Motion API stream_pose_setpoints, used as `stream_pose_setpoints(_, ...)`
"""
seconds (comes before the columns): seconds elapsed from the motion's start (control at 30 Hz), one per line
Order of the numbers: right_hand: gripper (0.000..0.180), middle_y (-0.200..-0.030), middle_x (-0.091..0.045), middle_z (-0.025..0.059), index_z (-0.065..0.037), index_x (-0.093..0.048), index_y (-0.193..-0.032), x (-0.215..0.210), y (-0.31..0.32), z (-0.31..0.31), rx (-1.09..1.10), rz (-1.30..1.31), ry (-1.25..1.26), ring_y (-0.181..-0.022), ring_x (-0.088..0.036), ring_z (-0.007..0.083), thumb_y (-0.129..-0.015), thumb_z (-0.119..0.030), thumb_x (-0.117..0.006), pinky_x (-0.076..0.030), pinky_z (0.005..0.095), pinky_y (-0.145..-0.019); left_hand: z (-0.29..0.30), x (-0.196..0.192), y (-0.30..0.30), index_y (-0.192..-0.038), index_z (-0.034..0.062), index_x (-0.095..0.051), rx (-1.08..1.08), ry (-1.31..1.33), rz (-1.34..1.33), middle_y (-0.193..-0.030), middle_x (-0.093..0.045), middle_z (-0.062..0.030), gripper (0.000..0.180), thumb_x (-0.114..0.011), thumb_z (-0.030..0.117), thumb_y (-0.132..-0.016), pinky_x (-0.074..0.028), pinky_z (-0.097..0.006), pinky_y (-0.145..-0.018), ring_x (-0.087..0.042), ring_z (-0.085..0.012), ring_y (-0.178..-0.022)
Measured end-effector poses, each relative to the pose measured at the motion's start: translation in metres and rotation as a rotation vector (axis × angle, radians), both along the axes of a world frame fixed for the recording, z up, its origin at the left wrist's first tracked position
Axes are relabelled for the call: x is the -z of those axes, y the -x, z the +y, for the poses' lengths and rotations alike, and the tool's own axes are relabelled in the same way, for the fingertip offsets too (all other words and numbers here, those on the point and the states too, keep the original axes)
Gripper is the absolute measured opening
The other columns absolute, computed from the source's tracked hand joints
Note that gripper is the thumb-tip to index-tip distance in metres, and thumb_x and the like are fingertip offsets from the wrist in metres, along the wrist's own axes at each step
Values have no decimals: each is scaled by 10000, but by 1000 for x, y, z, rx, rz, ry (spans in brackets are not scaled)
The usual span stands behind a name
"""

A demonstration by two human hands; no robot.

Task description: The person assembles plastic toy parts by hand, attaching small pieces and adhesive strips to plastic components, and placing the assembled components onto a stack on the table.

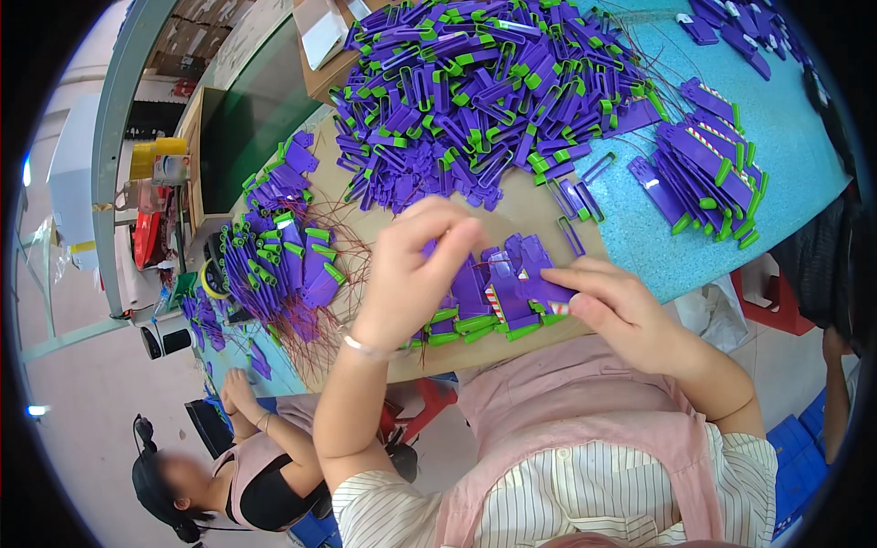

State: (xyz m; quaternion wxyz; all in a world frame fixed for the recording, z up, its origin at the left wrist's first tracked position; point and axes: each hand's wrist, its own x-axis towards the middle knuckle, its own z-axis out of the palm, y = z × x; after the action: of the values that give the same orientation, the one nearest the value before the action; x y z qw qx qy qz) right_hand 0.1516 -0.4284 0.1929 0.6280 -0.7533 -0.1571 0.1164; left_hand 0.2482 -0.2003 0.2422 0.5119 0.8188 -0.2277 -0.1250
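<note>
Purple piece (545, 289) at our right fingertips, just below the frame's centre: we judge this a handling step.
Our right hand (626, 315) seems to pinch the piece's striped end between thumb and forefinger, above the row of green-tipped pieces (470, 306). Our left hand (420, 269), left of it, is curled; we cannot tell whether it grips anything. The next move likely calls for a steady pinch, clear of neighbouring pieces.

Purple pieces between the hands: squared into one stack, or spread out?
Spread out: the purple pieces overlap in a staggered row, with several green ends showing side by side along the near edge.
</note>
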Motion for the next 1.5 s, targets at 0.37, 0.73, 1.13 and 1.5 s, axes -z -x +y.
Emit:
stream_pose_setpoints(0.37, 160, -792, -596, 64, 0, -581, -856, 1, 11, 1, 29, 237, -183, -727, -578, 148, -803, -50, -724, -461, 299, -650, -5, 50, -19, -874, 51, -610, 95, -751, -775, -809, -527, -82, 181, -697, 155, -755, -469, -353, -671, -544, -254, -789)
stream_pose_setpoints(0.73, 120, -800, -637, 74, 10, -526, -917, -1, 15, 9, -35, 413, -227, -736, -597, 107, -882, -26, -636, -481, 268, -659, -33, 52, -16, -801, 54, -590, 80, -968, -810, -801, -535, -89, 160, -704, 154, -750, -492, -347, -645, -565, -257, -791)
stream_pose_setpoints(1.13, 119, -831, -671, 46, 20, -644, -978, 0, 8, 18, 176, 487, -361, -726, -626, 101, -913, -28, -556, -500, 257, -650, -27, 6, 49, -888, 10, -644, -98, -18, -11, -868, -659, -113, 117, -714, 45, -801, -507, -305, -701, -643, -235, -765)
stream_pose_setpoints(1.5, 106, -661, -600, 152, 1, -653, -905, -7, 9, 18, 256, 35, -10, -535, -586, 182, -848, -83, -623, -437, 331, -495, -48, 17, 63, -859, 5, -613, -138, -4, -173, -900, -621, -118, 127, -714, 39, -790, -476, -341, -713, -597, -274, -811)
